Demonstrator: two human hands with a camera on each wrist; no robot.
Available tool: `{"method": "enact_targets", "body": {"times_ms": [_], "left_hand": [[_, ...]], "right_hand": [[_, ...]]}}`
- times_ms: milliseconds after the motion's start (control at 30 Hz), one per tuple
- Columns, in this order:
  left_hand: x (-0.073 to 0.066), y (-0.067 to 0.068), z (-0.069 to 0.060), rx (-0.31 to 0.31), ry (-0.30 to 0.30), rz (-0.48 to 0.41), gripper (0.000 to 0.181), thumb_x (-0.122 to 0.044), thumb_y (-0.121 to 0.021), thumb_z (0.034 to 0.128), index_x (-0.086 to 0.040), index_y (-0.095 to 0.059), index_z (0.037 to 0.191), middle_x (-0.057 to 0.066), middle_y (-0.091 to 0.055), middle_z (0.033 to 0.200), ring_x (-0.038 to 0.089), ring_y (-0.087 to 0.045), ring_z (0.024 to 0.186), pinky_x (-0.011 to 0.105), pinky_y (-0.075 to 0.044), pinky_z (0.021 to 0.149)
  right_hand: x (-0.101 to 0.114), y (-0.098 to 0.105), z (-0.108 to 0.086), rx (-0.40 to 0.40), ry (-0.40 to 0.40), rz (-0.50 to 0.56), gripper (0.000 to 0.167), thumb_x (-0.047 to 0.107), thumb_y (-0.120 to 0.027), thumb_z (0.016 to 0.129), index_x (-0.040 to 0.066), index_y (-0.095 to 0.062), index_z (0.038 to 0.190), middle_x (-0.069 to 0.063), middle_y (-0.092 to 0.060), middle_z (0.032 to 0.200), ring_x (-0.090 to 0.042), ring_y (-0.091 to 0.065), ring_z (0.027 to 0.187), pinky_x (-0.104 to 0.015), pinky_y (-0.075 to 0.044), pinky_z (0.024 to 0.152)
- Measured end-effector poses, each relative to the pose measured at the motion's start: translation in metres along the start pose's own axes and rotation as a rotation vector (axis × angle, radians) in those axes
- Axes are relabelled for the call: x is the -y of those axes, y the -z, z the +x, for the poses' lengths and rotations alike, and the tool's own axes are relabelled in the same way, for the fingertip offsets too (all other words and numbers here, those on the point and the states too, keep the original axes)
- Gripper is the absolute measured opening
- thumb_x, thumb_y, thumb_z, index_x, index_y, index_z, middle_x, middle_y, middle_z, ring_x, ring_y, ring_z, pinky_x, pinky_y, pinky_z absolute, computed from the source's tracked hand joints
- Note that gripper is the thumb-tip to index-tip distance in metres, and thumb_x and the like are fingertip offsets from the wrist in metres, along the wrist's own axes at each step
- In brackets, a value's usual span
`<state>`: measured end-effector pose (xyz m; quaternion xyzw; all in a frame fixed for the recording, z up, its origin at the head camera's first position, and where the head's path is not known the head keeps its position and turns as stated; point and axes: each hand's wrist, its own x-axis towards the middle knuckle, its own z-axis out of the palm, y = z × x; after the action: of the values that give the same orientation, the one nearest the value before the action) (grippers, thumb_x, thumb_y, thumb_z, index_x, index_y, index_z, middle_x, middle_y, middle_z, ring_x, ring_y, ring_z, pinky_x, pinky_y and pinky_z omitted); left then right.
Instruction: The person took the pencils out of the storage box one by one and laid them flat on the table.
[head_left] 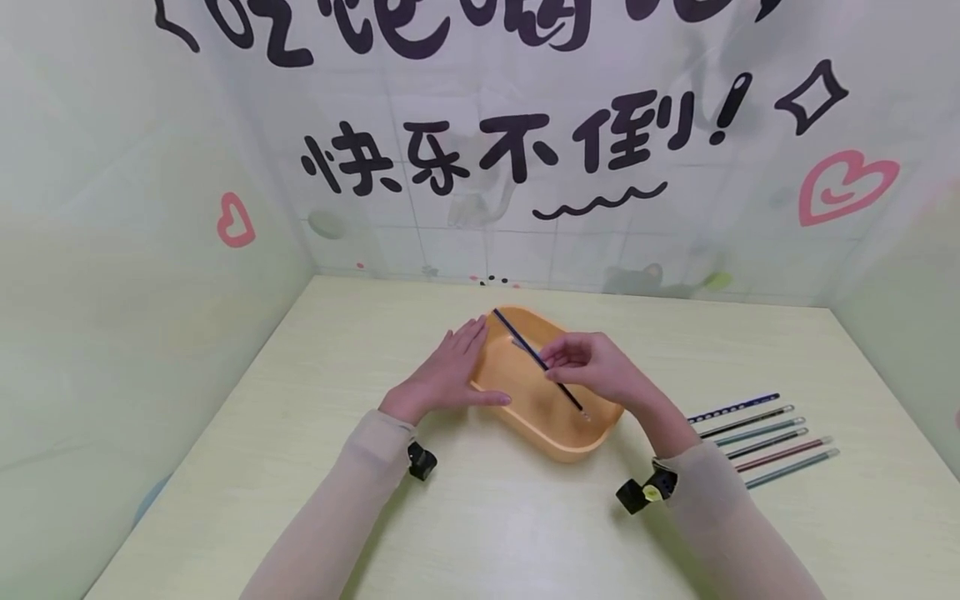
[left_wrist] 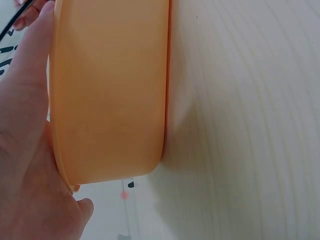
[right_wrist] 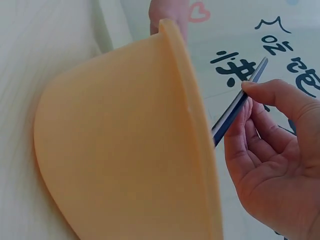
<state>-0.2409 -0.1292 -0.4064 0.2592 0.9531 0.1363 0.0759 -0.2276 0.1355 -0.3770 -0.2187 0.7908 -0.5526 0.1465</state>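
An orange plastic basin [head_left: 517, 379] with rounded corners sits on the table. My left hand [head_left: 450, 371] rests along its left rim, fingers straight and thumb stretched over the near edge; the left wrist view shows the basin's outer wall [left_wrist: 110, 90] beside that hand. Above the basin, my right hand [head_left: 596, 367] pinches a dark pencil [head_left: 517, 336] between thumb and fingers. The pencil slants across the opening, its far end by the back-left rim. Part of another thin pencil-like stick [head_left: 516, 342] shows inside, under the held one. In the right wrist view the held pencil's lower end is hidden behind the basin wall.
Several pencils lie side by side right of the basin, among them a dark blue patterned one [head_left: 731, 409] and a red one [head_left: 783, 454]; my right forearm covers their near ends. A printed cloth wall [head_left: 487, 242] closes off the table's back, with side walls left and right.
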Motion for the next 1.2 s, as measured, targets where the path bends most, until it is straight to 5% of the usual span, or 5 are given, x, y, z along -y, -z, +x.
{"method": "enact_targets", "body": {"times_ms": [133, 367, 767, 1200], "left_hand": [[0.001, -0.001, 0.001, -0.001, 0.000, -0.001, 0.120, -0.071, -0.064, 0.0825, 0.001, -0.004, 0.159, 0.011, 0.005, 0.169, 0.028, 0.002, 0.158, 0.048, -0.003, 0.129], [0.001, 0.000, 0.001, -0.004, -0.006, 0.001, 0.120, -0.069, -0.065, 0.0829, 0.003, -0.006, 0.158, 0.013, 0.003, 0.169, 0.029, 0.002, 0.158, 0.049, -0.004, 0.129], [-0.002, 0.002, 0.000, -0.001, -0.004, 0.000, 0.119, -0.067, -0.066, 0.0837, 0.004, -0.006, 0.158, 0.014, 0.003, 0.169, 0.030, 0.001, 0.157, 0.050, -0.005, 0.129], [0.000, 0.001, 0.000, 0.004, -0.019, -0.016, 0.119, -0.065, -0.066, 0.0847, 0.004, -0.003, 0.158, 0.013, 0.005, 0.169, 0.029, 0.003, 0.157, 0.050, -0.003, 0.129]], "right_hand": [[0.005, 0.004, -0.007, -0.014, 0.011, 0.005, 0.026, 0.000, -0.069, 0.089, -0.010, -0.064, 0.112, -0.010, -0.070, 0.100, -0.010, -0.066, 0.088, -0.018, -0.058, 0.079], [0.013, 0.009, -0.020, -0.030, 0.067, 0.002, 0.025, -0.003, -0.063, 0.089, -0.013, -0.063, 0.112, -0.005, -0.068, 0.095, -0.009, -0.064, 0.085, -0.017, -0.056, 0.074], [0.017, 0.026, -0.046, -0.063, 0.102, -0.055, 0.020, -0.007, -0.058, 0.088, -0.010, -0.062, 0.107, -0.004, -0.064, 0.094, -0.007, -0.064, 0.083, -0.019, -0.057, 0.076], [0.016, 0.045, -0.067, -0.145, 0.153, -0.243, 0.017, -0.012, -0.061, 0.086, -0.007, -0.063, 0.103, -0.014, -0.063, 0.097, -0.005, -0.061, 0.087, -0.013, -0.055, 0.082]]}}
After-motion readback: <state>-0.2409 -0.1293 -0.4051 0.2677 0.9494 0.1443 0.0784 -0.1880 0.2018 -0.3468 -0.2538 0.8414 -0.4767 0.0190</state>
